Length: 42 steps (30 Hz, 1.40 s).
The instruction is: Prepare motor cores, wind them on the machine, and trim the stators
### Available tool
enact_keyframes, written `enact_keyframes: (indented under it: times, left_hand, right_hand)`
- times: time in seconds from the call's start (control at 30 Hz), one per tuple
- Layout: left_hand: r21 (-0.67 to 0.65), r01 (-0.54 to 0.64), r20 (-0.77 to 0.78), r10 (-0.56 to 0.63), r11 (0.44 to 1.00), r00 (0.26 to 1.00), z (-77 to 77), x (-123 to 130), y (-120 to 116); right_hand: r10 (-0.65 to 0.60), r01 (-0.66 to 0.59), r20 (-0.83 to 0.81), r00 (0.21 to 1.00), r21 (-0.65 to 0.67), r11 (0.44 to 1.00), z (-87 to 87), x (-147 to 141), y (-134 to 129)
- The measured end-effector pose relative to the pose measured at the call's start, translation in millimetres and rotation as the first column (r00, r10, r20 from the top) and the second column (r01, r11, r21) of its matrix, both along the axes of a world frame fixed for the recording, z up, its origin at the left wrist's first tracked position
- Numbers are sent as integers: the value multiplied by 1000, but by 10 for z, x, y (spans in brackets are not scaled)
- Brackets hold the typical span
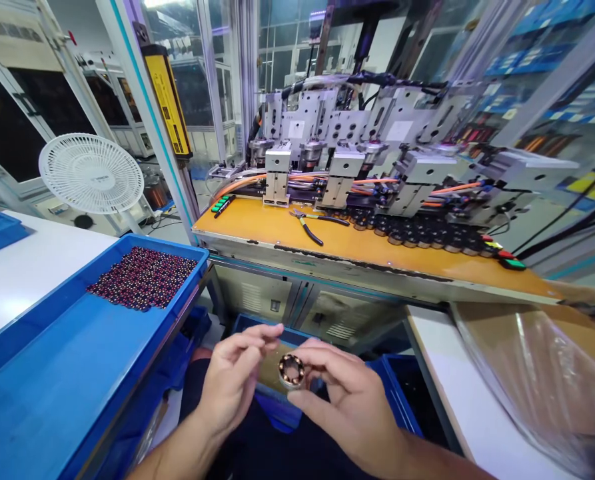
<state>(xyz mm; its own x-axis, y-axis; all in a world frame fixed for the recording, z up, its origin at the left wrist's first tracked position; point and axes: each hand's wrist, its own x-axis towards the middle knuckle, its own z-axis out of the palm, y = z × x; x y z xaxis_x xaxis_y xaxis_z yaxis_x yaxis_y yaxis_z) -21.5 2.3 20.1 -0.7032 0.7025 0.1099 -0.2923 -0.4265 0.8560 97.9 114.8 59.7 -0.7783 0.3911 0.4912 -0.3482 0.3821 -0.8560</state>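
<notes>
Between the thumb and fingers of my right hand (344,393) is a small motor stator (292,371), a ring with copper windings around its open centre. It is held upright above my lap, with the ring facing up towards me. My left hand (234,373) is just to its left, apart from the stator. Its fingers are loosely bent and spread, and nothing shows in them. Past both hands, a blue bin (250,325) is partly hidden below the bench.
A blue tray (42,393) at left holds many small dark parts (142,277). Ahead, an orange-topped bench (272,230) carries a multi-station machine (342,160), pliers (310,230) and rows of black round parts (412,230). Clear plastic (542,367) covers the right side. A fan (91,173) stands left.
</notes>
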Motion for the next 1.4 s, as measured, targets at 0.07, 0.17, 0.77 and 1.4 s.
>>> enact_keyframes:
  times: [0.07,0.17,0.77,1.4]
  left_hand:
    - [-150,-145,55,155,978,986,-77,17,27]
    - [-140,-398,-368,325,907,871,-106,88,-36]
    - [-120,-257,-826,47,959,562,304,66,-138]
    - [-161,-94,-668,-38,983,743,340,13,-168]
  right_hand:
    - [-200,249,-176,964,331,910,-39,-13,37]
    - [-318,499,-388,865,610,616,-170,-24,137]
    - [-90,143,-150,985,401,905,-118,65,117]
    - [-218,201,35,975,270,942,-5,400,433]
